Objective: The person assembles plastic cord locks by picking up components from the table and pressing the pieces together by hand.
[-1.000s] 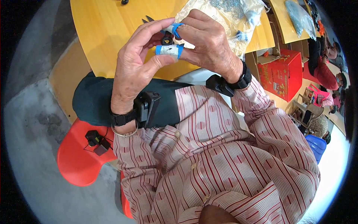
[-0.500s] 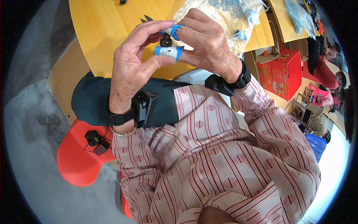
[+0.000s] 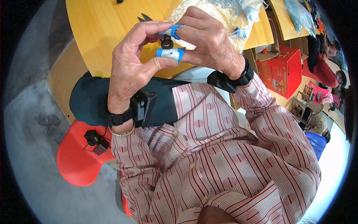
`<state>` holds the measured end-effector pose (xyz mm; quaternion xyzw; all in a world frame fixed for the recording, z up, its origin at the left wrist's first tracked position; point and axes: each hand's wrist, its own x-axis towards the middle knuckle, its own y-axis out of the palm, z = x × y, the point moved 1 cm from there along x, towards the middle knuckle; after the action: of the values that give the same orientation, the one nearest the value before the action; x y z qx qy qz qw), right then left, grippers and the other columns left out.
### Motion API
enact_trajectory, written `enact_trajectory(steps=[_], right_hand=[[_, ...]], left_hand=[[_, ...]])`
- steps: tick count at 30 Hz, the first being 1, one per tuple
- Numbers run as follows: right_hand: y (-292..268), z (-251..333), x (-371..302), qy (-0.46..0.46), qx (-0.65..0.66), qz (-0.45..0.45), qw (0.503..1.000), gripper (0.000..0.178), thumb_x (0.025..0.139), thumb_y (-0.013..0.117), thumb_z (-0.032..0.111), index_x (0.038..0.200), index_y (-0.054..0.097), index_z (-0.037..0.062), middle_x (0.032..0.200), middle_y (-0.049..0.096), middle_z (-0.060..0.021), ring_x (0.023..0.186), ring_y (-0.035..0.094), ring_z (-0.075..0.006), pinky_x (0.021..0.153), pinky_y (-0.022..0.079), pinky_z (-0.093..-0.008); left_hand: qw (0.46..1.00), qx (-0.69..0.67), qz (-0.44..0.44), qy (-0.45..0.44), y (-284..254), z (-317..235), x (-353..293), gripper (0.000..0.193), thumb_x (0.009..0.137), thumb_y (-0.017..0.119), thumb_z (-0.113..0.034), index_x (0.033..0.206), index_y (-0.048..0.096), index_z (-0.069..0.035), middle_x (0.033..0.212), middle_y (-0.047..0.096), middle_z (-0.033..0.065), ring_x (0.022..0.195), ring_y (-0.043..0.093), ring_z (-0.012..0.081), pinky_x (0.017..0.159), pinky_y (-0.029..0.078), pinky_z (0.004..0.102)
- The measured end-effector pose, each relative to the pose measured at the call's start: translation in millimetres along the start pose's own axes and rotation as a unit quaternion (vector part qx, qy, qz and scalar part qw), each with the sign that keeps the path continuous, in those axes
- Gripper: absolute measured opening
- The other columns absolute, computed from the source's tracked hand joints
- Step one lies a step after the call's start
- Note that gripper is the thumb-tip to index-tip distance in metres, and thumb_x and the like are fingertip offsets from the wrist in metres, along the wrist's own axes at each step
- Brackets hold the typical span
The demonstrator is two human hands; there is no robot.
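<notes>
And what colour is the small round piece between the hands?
The small piece looks black, best seen in the head view.

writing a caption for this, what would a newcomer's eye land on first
Probably the bright red seat at lower left and the red box at upper right. Next, near the top centre, the left hand and right hand meet around a small black piece, with blue-and-white tape wrapped on fingers beside it.

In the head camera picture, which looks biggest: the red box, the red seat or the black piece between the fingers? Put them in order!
From largest to smallest, as they look here:
1. Red seat, though partly covered
2. Red box
3. Black piece, easily the smallest
</notes>
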<state>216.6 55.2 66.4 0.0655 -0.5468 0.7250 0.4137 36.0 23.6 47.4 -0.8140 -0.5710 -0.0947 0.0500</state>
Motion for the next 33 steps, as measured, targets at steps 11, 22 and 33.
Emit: enact_trajectory(steps=[11,22,33], right_hand=[[-2.6,-7.3,1.2,-0.011,-0.012,0.026,1.0,0.034,0.054,0.079,0.018,0.08,0.062,0.0029,0.078,0.059,-0.0071,0.071,0.053,-0.0241,0.061,0.046,-0.0335],[-2.8,-7.2,-3.3,-0.014,-0.046,0.035,0.998,0.035,0.054,0.078,0.017,0.081,0.063,0.003,0.077,0.059,-0.0063,0.071,0.053,-0.0239,0.061,0.046,-0.0334],[1.9,-3.4,-3.4,-0.009,-0.038,0.053,0.998,0.031,0.052,0.074,0.014,0.076,0.057,0.0051,0.073,0.051,-0.0051,0.073,0.049,-0.0247,0.066,0.045,-0.0329]], left_hand=[[1.0,-0.002,-0.01,-0.005,1.1,-1.0,-2.5,0.048,0.07,0.073,0.002,0.115,0.056,-0.001,0.115,0.057,0.0088,0.1,0.056,0.0151,0.091,0.044,0.027],[0.962,-0.115,-0.029,-0.245,-9.2,0.1,-8.9,0.03,0.087,0.063,-0.019,0.105,0.061,0.005,0.091,0.063,0.0038,0.084,0.055,0.0085,0.078,0.042,0.0212],[0.962,-0.098,-0.023,-0.253,-4.6,4.6,-9.0,0.025,0.087,0.063,-0.014,0.102,0.063,0.006,0.087,0.063,0.0031,0.08,0.055,0.0061,0.073,0.043,0.019]])
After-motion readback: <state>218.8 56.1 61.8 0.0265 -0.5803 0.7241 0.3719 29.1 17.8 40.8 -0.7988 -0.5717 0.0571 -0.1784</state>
